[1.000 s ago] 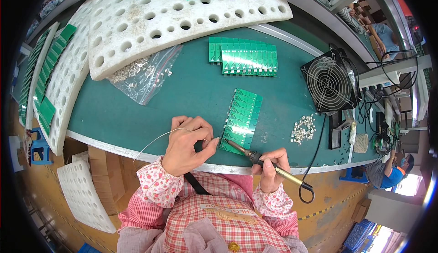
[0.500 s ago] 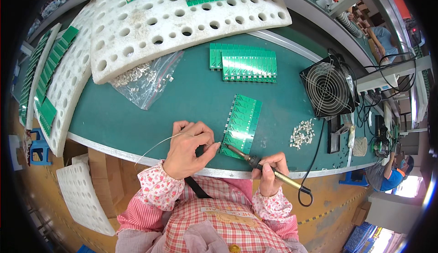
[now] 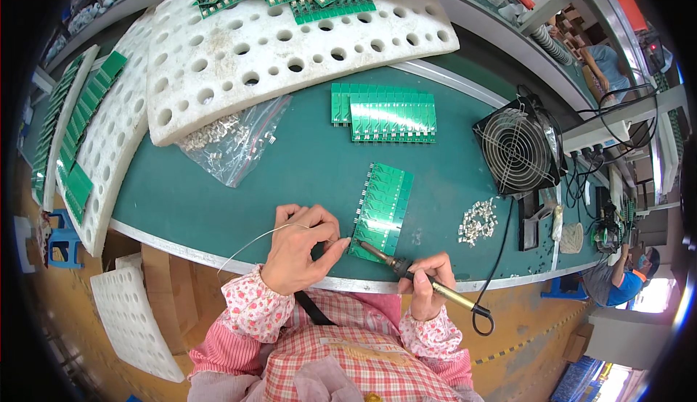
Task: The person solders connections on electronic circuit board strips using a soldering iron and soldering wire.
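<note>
A green circuit board [image 3: 382, 210] lies on the green bench mat, with small white connectors along its left edge. My right hand [image 3: 430, 286] grips a soldering iron [image 3: 457, 297] whose tip rests at the board's near left corner. At that same corner are the fingertips of my left hand [image 3: 305, 249], pinched together. A thin solder wire [image 3: 250, 242] passes through this hand and trails off to the left. Whether the wire's end touches the iron's tip is too small to tell.
Two overlapping circuit boards [image 3: 392, 117] lie farther back. A black fan [image 3: 517, 148] stands right, behind a heap of white connectors [image 3: 478, 223]. A bag of connectors [image 3: 236, 148] sits by the white foam board [image 3: 218, 61], which bears several boards. A co-worker [image 3: 624, 282] is far right.
The whole view has shifted slightly, so the bench things sit a little lower. Both hands keep their hold, and the iron stays at the board's near left corner.
</note>
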`<state>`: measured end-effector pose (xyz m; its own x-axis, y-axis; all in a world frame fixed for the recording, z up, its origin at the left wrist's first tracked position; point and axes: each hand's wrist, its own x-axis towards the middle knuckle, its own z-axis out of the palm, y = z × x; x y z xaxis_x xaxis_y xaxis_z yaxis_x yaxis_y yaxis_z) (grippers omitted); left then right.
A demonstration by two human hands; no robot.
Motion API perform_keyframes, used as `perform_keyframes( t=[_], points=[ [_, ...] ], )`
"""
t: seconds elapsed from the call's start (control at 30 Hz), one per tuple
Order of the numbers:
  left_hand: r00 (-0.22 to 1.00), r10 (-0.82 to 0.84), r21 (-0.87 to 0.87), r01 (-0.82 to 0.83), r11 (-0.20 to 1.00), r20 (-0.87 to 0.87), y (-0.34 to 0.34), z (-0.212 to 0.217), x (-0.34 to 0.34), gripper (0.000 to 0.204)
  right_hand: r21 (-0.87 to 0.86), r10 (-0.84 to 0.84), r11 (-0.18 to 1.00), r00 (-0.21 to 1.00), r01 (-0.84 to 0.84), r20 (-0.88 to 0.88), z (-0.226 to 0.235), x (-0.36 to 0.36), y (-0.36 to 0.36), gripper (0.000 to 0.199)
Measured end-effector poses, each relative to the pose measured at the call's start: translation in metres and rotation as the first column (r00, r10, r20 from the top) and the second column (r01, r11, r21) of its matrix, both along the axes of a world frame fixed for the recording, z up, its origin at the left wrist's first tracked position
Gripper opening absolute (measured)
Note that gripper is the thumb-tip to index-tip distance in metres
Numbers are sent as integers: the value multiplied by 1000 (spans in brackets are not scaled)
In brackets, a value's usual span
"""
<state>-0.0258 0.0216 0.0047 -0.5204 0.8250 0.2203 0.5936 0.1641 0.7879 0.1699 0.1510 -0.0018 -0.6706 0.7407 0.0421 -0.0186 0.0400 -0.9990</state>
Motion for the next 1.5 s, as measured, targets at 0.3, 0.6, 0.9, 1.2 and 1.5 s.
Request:
perform_keyframes(
  t=[0.3,0.6,0.9,1.2,1.5],
  points=[
    [996,-4,41,0,999,87,-2,-3,-3,21,-14,-20,1000,989,18,-146,-12,8,0,26],
    [994,-65,38,62,997,85,-4,-2,-5,24,35,47,998,989,-42,-141,-7,5,1,25],
    [997,-77,54,75,996,29,-2,-6,-2,27,41,28,999,995,-24,-100,-4,4,-1,22],
    [996,-79,34,78,996,37,-3,-2,-2,27,65,71,996,994,-66,-81,-5,5,2,20],
    [996,-83,30,83,996,20,-4,-3,-2,27,37,50,998,995,-47,-92,-7,5,1,22]
  ],
)
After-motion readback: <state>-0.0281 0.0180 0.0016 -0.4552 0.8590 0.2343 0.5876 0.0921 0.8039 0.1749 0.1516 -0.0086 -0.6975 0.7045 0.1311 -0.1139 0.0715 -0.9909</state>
